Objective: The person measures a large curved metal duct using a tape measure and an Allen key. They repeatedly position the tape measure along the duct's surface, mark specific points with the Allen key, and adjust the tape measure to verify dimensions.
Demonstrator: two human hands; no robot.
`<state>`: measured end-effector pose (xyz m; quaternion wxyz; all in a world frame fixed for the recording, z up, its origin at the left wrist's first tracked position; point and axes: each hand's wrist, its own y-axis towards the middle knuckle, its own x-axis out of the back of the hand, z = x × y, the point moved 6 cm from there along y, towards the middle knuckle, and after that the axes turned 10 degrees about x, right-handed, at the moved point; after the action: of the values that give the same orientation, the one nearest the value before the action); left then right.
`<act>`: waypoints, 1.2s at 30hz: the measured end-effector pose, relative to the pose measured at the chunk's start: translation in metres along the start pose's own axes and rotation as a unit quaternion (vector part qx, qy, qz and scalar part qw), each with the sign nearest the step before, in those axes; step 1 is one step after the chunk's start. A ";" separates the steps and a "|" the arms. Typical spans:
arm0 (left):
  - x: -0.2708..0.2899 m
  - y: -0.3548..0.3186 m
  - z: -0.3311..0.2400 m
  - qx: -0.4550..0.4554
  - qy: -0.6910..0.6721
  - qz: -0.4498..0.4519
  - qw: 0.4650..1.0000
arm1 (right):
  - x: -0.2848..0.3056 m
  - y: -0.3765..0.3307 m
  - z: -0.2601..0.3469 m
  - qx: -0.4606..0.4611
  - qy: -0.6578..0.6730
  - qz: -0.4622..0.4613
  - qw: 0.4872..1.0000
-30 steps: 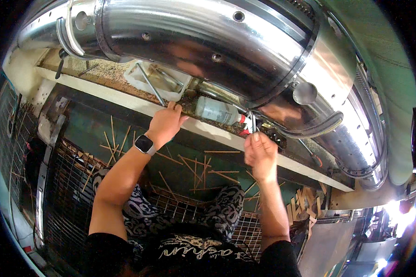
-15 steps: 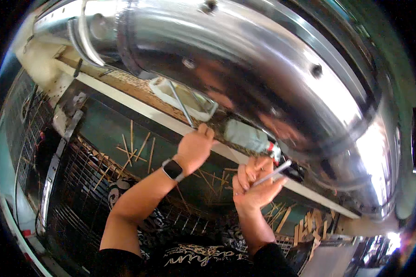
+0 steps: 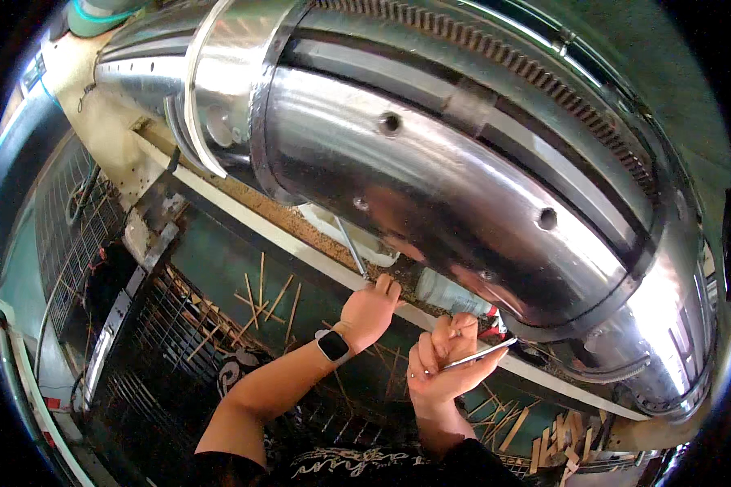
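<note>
My left hand (image 3: pixel 369 312), with a smartwatch (image 3: pixel 331 346) on its wrist, is closed at the lower end of a thin grey metal rod (image 3: pixel 352 246). The rod's upper part leans over a white tray (image 3: pixel 374 252). On the right, my right hand (image 3: pixel 447 357) is turned palm up, fingers curled, with a slim silvery rod (image 3: pixel 483 352) lying across it. Just beyond that hand lies a pale bottle (image 3: pixel 451 290) with a red part (image 3: pixel 491 327) at its end. A large shiny metal cylinder (image 3: pixel 430 178) with holes in its side stretches above both hands.
A pale rail (image 3: pixel 292 247) crosses under the cylinder, beside a ledge covered in brown crumbs. Thin wooden sticks (image 3: pixel 264 304) lie scattered on a dark green surface below. Wire mesh (image 3: pixel 65 219) stands at the left. More wood pieces (image 3: pixel 556 442) lie at lower right.
The view has shifted, so the cylinder and both hands sit lower and more of the cylinder's top shows. Both hands keep their rods; the right one's rod now lies flatter.
</note>
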<state>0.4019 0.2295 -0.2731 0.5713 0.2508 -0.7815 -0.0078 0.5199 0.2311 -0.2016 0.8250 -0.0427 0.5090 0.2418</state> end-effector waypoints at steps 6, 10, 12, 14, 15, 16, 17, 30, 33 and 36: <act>0.004 0.003 0.005 0.011 -0.012 0.015 1.000 | 0.005 0.001 0.002 -0.014 -0.030 0.009 0.999; 0.008 0.005 0.004 0.003 -0.023 0.020 1.000 | 0.000 -0.008 0.017 0.091 -0.046 0.012 0.995; 0.009 0.007 0.001 -0.012 -0.017 0.020 1.000 | 0.003 -0.017 0.029 0.139 -0.115 0.030 0.983; 0.010 0.005 0.000 -0.025 -0.019 0.027 0.999 | 0.008 -0.032 0.037 0.168 -0.196 0.069 0.964; 0.010 0.006 0.001 -0.026 -0.009 0.022 0.999 | 0.010 -0.040 0.038 0.124 -0.180 0.076 0.973; 0.008 0.005 0.003 -0.025 -0.002 0.020 0.999 | 0.014 -0.047 0.045 0.106 -0.252 0.066 0.960; 0.007 0.005 0.004 -0.025 0.006 0.017 1.000 | 0.019 -0.051 0.054 0.086 -0.322 0.056 0.941; 0.005 0.010 0.003 0.001 0.027 0.069 0.997 | 0.030 -0.029 0.129 0.062 -0.554 0.022 0.830; 0.004 0.009 0.006 0.010 0.016 0.066 0.998 | 0.023 -0.024 0.144 0.111 -0.656 0.065 0.744; 0.004 0.009 0.007 0.002 0.018 0.052 0.998 | 0.020 -0.019 0.147 0.081 -0.664 0.087 0.738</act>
<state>0.3912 0.2335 -0.2695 0.5845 0.2112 -0.7829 0.0281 0.6557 0.2675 -0.1520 0.9295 0.2397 -0.1489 0.2375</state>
